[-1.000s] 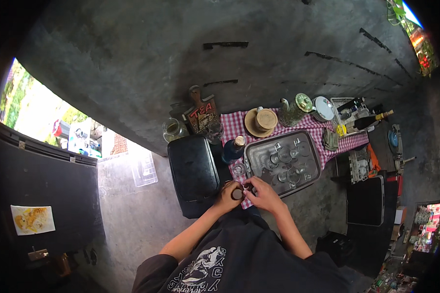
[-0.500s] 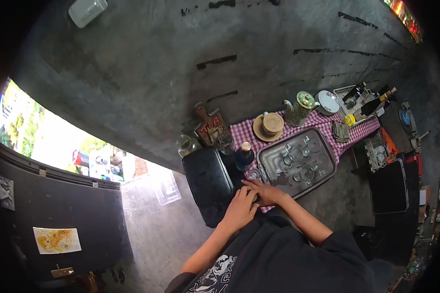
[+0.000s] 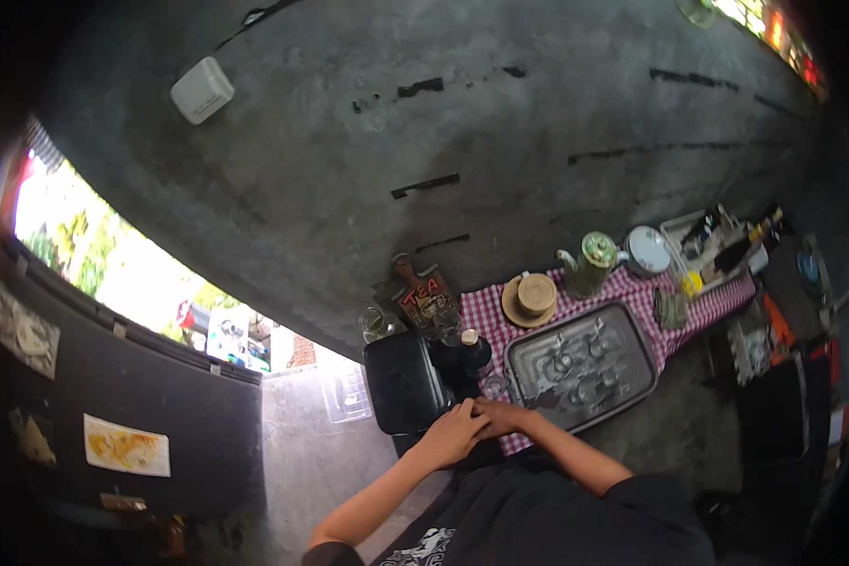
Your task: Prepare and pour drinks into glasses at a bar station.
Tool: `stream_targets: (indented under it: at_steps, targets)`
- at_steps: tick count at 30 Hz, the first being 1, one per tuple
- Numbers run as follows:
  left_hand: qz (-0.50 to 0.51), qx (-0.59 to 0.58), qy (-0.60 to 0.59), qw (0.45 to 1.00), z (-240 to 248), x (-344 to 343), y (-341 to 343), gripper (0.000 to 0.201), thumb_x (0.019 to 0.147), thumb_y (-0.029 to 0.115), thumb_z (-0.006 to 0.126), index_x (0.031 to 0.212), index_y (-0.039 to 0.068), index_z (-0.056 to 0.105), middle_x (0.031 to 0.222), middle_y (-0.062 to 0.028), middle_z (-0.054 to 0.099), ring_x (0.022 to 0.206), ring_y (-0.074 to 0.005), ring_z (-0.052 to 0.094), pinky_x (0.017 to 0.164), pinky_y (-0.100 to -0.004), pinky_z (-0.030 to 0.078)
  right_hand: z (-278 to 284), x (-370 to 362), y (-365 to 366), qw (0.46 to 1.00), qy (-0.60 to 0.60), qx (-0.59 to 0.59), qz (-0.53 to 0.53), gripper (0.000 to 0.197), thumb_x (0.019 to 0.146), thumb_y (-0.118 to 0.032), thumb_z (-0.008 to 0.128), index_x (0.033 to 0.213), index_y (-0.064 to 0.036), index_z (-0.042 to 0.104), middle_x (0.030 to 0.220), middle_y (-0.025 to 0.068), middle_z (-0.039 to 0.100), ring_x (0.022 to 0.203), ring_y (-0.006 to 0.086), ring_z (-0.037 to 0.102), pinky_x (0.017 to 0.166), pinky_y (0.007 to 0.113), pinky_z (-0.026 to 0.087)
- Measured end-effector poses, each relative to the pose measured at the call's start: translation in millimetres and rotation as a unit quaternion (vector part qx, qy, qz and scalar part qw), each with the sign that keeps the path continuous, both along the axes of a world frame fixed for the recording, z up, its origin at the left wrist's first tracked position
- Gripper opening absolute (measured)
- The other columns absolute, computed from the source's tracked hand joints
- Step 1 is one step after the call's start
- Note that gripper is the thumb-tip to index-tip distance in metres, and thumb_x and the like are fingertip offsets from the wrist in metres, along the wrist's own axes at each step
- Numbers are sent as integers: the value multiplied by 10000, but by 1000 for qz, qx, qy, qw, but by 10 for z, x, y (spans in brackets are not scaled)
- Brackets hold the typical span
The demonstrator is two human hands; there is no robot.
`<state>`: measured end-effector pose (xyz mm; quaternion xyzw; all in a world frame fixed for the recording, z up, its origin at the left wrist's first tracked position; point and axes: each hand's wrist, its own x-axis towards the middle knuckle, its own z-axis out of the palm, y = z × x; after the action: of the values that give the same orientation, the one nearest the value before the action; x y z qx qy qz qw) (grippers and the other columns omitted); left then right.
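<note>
My left hand (image 3: 456, 432) and my right hand (image 3: 502, 418) meet at the table's front edge, fingers curled and overlapping. Whatever they may enclose is hidden. Just beyond them stands a small clear glass (image 3: 495, 385) on the red-and-white checked cloth (image 3: 484, 307). A dark bottle with a pale stopper (image 3: 475, 355) rises behind that glass. Right of my hands lies a grey metal tray (image 3: 642, 341) holding several clear glass cups (image 3: 583, 391). To the left sits a black box-shaped case (image 3: 401, 383).
Along the back are a wooden board (image 3: 424, 291), a tan cup on a saucer (image 3: 536, 294), a green teapot (image 3: 590, 269), stacked plates (image 3: 648, 252), and a folded cloth (image 3: 670, 310). A glass jar (image 3: 375, 322) stands by the black case. The grey wall (image 3: 330, 189) rises behind.
The view has tilted upward, so the table sits lower in the picture. My hands have come closer together, and the right fingers that reached past the left are now tucked in against it.
</note>
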<state>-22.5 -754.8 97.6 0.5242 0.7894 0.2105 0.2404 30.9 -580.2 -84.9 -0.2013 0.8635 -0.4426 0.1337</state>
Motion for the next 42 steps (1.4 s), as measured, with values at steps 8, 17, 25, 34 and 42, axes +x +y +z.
stream_targets:
  at_steps: [8, 17, 25, 34, 42]
  targets:
    - [-64, -33, 50, 996, -202, -75, 56, 350, 768, 99, 700, 1086, 64, 559, 1056, -155, 485, 1041, -350, 567, 863, -460, 478, -7, -64, -34, 999, 1, -50, -6, 612, 739, -372, 768, 1255, -116, 559, 1179, 154, 571, 1174, 352, 496, 992, 439, 443]
    - [-135, -94, 47, 985, -116, -145, 235, 405, 735, 144, 742, 1077, 69, 538, 1114, -140, 592, 933, -364, 650, 751, -468, 535, 40, -74, -7, 993, -10, -117, 34, 503, 759, -374, 766, 1222, -218, 647, 1257, 74, 612, 1167, 349, 486, 1012, 429, 428]
    - [-141, -104, 105, 979, -100, -134, 319, 451, 687, 166, 764, 1078, 83, 555, 1011, -125, 663, 864, -367, 665, 711, -456, 543, 121, -55, -2, 992, -43, -121, 1, 564, 716, -308, 824, 1219, -141, 632, 1230, 95, 589, 1164, 285, 530, 986, 383, 468]
    - [-120, -164, 95, 975, -263, -153, 317, 489, 676, 178, 750, 1129, 61, 609, 1026, -141, 675, 915, -367, 659, 775, -465, 531, 92, -131, -24, 981, -113, -148, 44, 719, 699, -358, 843, 1306, -102, 555, 1262, 125, 551, 1145, 267, 582, 979, 379, 479]
    - [-27, -102, 106, 989, -187, 31, 251, 446, 726, 168, 713, 1103, -13, 557, 1001, -189, 660, 862, -384, 667, 716, -463, 534, -11, -186, 55, 993, -46, -100, 46, 770, 709, -456, 798, 1344, -122, 521, 1369, 171, 500, 1250, 346, 496, 1062, 395, 401]
